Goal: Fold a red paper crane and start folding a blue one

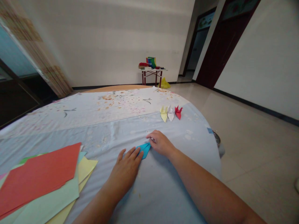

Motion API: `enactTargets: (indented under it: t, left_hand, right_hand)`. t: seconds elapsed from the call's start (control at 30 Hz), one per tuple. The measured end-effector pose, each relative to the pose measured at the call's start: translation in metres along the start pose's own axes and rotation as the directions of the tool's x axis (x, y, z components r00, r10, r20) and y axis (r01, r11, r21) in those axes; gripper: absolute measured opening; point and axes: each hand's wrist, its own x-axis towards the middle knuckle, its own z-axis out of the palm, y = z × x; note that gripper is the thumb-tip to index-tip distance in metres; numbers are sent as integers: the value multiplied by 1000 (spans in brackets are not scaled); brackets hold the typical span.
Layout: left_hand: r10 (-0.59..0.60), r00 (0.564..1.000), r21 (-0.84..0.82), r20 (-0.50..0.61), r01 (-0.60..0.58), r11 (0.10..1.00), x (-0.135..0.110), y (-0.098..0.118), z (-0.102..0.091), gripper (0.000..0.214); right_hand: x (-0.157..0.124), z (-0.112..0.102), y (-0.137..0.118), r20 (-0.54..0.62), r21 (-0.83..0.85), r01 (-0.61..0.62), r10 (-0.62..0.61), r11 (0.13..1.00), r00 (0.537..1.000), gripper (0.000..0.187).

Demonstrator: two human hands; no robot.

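Observation:
A small piece of folded blue paper (145, 150) lies on the blue part of the tablecloth in front of me. My left hand (128, 165) rests on its left side, palm down, fingers spread flat and covering that end. At the paper's right tip, my right hand (160, 143) has its thumb and curled fingers closed around the point; the exact grip is partly hidden. Farther back stand three folded paper cranes in a row: a yellow crane (163, 114), a white crane (171, 113) and a red crane (178, 112).
Sheets of coloured paper lie stacked at the left, with red paper (44, 177) on top and pale green paper (53, 197) below. The round table's floral cloth (121, 102) reaches a curved right edge. Beyond stands a small side table (153, 69) by the wall.

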Motion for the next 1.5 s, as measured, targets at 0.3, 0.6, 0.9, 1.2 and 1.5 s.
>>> enactTargets:
  t: [0.3, 0.6, 0.9, 1.2, 1.5]
  left_hand:
    - [-26, 999, 17, -37, 27, 999, 1, 0, -8, 45]
    - [-32, 998, -176, -46, 24, 984, 4, 4, -6, 34]
    - [-96, 994, -305, -58, 74, 950, 5, -2, -6, 19]
    - [-113, 992, -358, -58, 85, 930, 8, -3, -6, 22]
    - [-156, 980, -412, -127, 91, 907, 8, -3, 0, 24]
  right_hand:
    - [-3, 1, -6, 164, -64, 136, -124, 989, 979, 11]
    - [-10, -5, -17, 273, 50, 309, -311, 950, 911, 16]
    - [-6, -7, -10, 296, 169, 248, -289, 954, 911, 12]
    - [-6, -3, -7, 271, 164, 278, -314, 947, 910, 10]
    - [-6, 0, -10, 245, 45, 245, -248, 969, 937, 18]
